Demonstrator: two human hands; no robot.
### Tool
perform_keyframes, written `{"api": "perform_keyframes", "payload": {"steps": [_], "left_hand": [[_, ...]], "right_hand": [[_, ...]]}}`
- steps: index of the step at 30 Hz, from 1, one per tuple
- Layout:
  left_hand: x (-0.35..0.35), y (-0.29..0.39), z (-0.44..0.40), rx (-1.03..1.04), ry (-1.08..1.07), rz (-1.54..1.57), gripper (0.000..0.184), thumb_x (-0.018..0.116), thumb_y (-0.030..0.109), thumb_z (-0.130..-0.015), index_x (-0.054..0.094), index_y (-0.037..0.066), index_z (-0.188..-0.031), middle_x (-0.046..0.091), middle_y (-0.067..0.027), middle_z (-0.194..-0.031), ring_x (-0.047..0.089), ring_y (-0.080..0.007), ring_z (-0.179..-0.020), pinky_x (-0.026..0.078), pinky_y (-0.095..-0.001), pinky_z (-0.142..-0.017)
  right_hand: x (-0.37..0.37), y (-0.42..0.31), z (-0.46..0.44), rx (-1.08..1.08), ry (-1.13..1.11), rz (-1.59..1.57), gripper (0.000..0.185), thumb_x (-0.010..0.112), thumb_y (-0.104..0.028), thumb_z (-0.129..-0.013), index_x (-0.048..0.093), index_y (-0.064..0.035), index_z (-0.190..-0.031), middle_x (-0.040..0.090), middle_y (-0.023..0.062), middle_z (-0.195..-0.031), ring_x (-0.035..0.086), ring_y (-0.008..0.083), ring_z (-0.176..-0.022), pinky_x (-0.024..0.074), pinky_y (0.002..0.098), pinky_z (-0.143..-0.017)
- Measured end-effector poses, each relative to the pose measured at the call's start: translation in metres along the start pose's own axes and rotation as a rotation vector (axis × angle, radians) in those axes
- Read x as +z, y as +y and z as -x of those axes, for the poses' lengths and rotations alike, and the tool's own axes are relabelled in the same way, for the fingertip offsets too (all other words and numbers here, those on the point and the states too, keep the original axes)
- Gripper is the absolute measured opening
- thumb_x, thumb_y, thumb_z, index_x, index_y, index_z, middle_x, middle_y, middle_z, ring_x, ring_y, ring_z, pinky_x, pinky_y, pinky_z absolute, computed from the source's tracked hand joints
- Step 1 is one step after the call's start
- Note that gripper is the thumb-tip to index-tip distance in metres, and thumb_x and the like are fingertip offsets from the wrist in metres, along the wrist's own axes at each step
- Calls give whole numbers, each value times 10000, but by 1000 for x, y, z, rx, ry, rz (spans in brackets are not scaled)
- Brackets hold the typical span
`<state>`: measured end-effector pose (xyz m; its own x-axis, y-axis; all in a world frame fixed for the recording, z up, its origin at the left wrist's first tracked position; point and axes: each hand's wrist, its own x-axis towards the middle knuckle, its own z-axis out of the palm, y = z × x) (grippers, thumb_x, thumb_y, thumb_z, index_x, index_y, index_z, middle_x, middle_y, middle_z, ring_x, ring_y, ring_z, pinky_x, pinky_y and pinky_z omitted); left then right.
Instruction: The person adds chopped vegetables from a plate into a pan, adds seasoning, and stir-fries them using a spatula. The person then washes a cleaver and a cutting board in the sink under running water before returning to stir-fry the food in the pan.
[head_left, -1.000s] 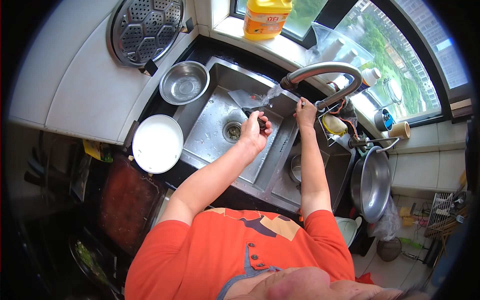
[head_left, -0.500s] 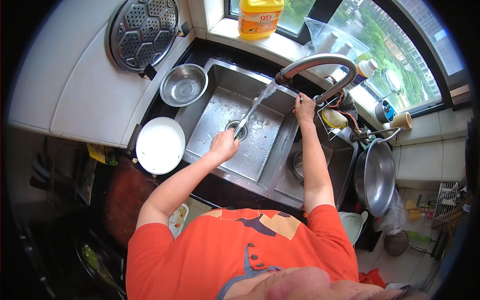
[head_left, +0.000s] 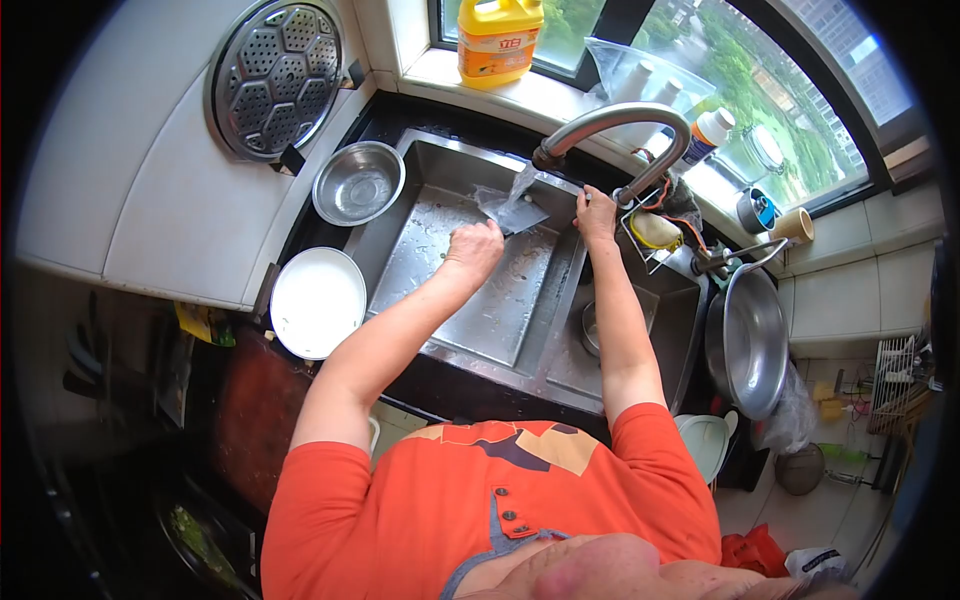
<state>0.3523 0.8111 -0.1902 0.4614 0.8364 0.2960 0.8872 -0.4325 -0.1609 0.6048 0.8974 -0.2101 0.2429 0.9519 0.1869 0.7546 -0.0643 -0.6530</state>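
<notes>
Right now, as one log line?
faucet: running | left hand: holds broad blade under stream | right hand: by faucet base

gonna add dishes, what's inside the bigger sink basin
Inside the bigger sink basin, running water hits a flat-bladed tool held by the left hand. Anything directly beneath that hand is covered and can't be seen.

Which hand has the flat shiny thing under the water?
The left hand: it grips the flat-bladed tool under the running water, while the right hand is beside the tap.
</notes>
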Motion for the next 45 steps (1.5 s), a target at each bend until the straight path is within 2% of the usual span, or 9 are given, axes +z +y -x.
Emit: {"api": "perform_keyframes", "payload": {"steps": [13, 16, 22, 28, 35, 37, 41, 43, 45], "left_hand": [[-70, -63, 17, 353, -68, -77, 302, 569, 125, -799, 609, 91, -1097, 583, -25, -708, 607, -174, -638, 455, -306, -525], [-78, -78, 48, 353, -5, -112, 362, 566, 122, -787, 601, 101, -1147, 527, 7, -690, 554, -153, -613, 399, -291, -504], [-101, -98, 98, 373, 8, -50, 423, 536, 130, -812, 575, 118, -1233, 450, 5, -677, 499, -137, -611, 374, -286, -497], [-125, -93, 139, 284, -67, 59, 437, 539, 110, -799, 577, 107, -1234, 445, -2, -673, 504, -147, -599, 394, -295, -501], [-142, -91, 193, 163, -200, 209, 441, 548, 85, -778, 592, 101, -1217, 465, -17, -669, 528, -172, -590, 424, -317, -511], [-145, -92, 205, 47, -273, 248, 446, 552, 64, -770, 595, 92, -1213, 474, -30, -672, 536, -196, -590, 440, -334, -519], [-157, -88, 214, -239, -296, 380, 515, 651, 48, -734, 582, 95, -1243, 512, -81, -698, 564, -252, -621, 470, -374, -562], [-157, -85, 214, -311, -289, 433, 543, 675, 41, -730, 566, 89, -1259, 539, -106, -729, 585, -289, -660, 480, -397, -595], [-159, -81, 210, -439, -228, 516, 520, 642, 23, -757, 552, 77, -1266, 565, -120, -769, 601, -315, -697, 485, -413, -620]], "right_hand": [[-13, -16, 11, -8, -37, -9, 284, 598, -174, -895, 633, 3, -1113, 665, 169, -677, 646, 224, -486, 530, 341, -530], [-23, -32, 43, -8, 129, 14, 302, 630, -174, -856, 580, 55, -1047, 665, 218, -792, 668, 361, -763, 516, 448, -698], [-19, -53, 77, -243, -407, 143, 598, 659, -533, -797, 629, -18, -1101, 650, 213, -935, 624, 357, -946, 490, 428, -810], [-3, -50, 92, -71, -869, -403, 354, 690, -302, -824, 686, -6, -1017, 686, 143, -882, 637, 203, -830, 496, 341, -776], [2, -25, 137, 342, -681, -498, 265, 475, 11, -833, 657, 28, -1024, 670, 104, -778, 640, 151, -590, 536, 287, -532], [3, -19, 113, 150, -546, -187, 200, 521, -30, -800, 687, 15, -903, 674, 164, -737, 673, 215, -622, 538, 344, -609], [62, 12, 67, -182, -267, 98, 126, 556, -47, -840, 657, 18, -877, 657, 107, -617, 649, 200, -508, 499, 304, -432], [83, -1, 53, 458, -543, 30, 94, 578, -20, -825, 647, 35, -857, 662, 125, -631, 658, 223, -505, 532, 328, -453], [148, 68, 52, 438, -463, 79, 72, 610, -12, -804, 638, 42, -843, 668, 140, -645, 664, 242, -503, 548, 354, -461]]}}
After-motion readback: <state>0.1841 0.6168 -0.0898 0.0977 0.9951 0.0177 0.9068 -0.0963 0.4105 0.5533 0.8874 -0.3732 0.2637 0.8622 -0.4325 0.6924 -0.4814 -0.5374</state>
